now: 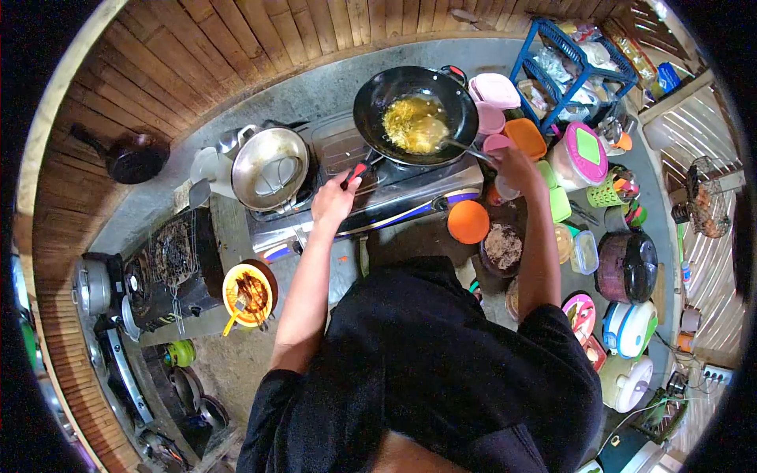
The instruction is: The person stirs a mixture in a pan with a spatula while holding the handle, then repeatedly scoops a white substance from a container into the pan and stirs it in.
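Note:
My left hand (333, 202) is closed round the red-and-black handle (356, 173) of a large black wok (378, 91) on the stove's right side. Yellow food in oil (416, 124) lies in the wok. My right hand (516, 171) grips the grey handle of a spatula (469, 148), whose far end reaches into the food. On the stove's left side stands a silver pan (270, 150) with a metal utensil inside. The metal stove (339, 142) runs beneath both pans.
Right of the wok are pink containers (495, 91), an orange one (526, 138) and a blue rack (552, 75). An orange lid (468, 221) and a bowl of brown food (503, 245) sit near my right forearm. A yellow-rimmed bowl (268, 299) is left of my left forearm.

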A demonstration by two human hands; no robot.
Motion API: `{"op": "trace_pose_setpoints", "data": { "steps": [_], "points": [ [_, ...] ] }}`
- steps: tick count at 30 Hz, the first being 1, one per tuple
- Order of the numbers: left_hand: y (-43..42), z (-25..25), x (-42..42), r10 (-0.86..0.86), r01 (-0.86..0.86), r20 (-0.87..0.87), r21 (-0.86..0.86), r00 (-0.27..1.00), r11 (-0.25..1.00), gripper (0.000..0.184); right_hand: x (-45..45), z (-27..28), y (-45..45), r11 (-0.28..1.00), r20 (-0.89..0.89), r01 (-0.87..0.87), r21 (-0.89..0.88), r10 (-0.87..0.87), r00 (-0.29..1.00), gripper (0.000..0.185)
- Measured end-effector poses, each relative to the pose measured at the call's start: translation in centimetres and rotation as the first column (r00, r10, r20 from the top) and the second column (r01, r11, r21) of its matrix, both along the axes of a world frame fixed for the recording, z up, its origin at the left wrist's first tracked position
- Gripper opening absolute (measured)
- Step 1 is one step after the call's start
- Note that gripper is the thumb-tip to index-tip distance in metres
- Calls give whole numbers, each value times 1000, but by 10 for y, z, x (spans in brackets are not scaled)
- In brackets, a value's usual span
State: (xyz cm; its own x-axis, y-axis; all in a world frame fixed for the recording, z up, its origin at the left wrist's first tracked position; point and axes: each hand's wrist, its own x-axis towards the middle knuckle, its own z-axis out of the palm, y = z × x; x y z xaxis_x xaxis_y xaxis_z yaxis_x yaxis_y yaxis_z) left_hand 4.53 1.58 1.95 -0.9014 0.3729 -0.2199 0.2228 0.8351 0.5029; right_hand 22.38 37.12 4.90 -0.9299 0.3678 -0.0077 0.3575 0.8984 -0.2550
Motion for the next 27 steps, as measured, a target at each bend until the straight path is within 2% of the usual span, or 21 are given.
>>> {"op": "trace_pose_setpoints", "data": {
  "steps": [1,2,4,6,8,9,11,12,14,18,21,23,24,26,27],
  "points": [
    [0,1,0,1,-1,15,-4,1000,1000,48,-1,-3,0,987,1,-107,-124,107,994,23],
    [1,0,0,-4,4,15,-2,1000,1000,48,-2,4,-9,987,0,-102,-123,103,995,23],
    [0,-3,-1,-2,2,2,-11,1000,1000,49,-7,14,-28,948,-67,-131,-290,117,991,24],
    [-1,-7,-2,-4,4,-15,-15,1000,1000,49,-11,0,-27,937,-107,-174,-303,148,983,24],
    [-1,-9,-2,-8,8,-32,-18,999,1000,49,-14,-5,-30,941,-227,-98,-323,24,974,25],
    [-1,-10,-3,-11,11,-33,-12,999,1000,49,-15,-6,-28,941,-226,-95,-324,21,974,25],
    [0,-7,-2,-17,17,-35,-6,999,1000,49,-19,0,-27,984,-175,17,-176,-48,983,28],
    [0,-6,-1,-7,6,-21,-21,1000,1000,49,-22,-6,-21,984,-176,18,-176,-49,983,28],
    [1,-2,0,6,-6,-7,-35,1000,999,50,-27,-17,-11,989,-286,99,106,-65,956,28],
    [0,-1,0,3,-3,19,-23,1000,1000,49,-33,-22,-7,961,-264,173,216,-113,958,28],
    [1,2,1,6,-6,21,-18,1000,1000,49,-39,-30,-7,934,-168,218,284,-175,970,28],
    [0,1,1,14,-14,23,-23,1000,1000,49,-42,-33,-11,978,-76,134,160,-123,989,27],
    [0,-1,0,11,-11,20,-17,1000,1000,49,-44,-39,-10,978,-77,133,161,-122,990,27],
    [0,-1,0,10,-10,16,-10,1000,1000,49,-47,-46,-12,983,-304,-70,-168,16,952,23],
    [0,-1,-1,13,-13,24,-6,1000,1000,49,-47,-48,-10,983,-305,-72,-168,17,952,23]
  ]
}}
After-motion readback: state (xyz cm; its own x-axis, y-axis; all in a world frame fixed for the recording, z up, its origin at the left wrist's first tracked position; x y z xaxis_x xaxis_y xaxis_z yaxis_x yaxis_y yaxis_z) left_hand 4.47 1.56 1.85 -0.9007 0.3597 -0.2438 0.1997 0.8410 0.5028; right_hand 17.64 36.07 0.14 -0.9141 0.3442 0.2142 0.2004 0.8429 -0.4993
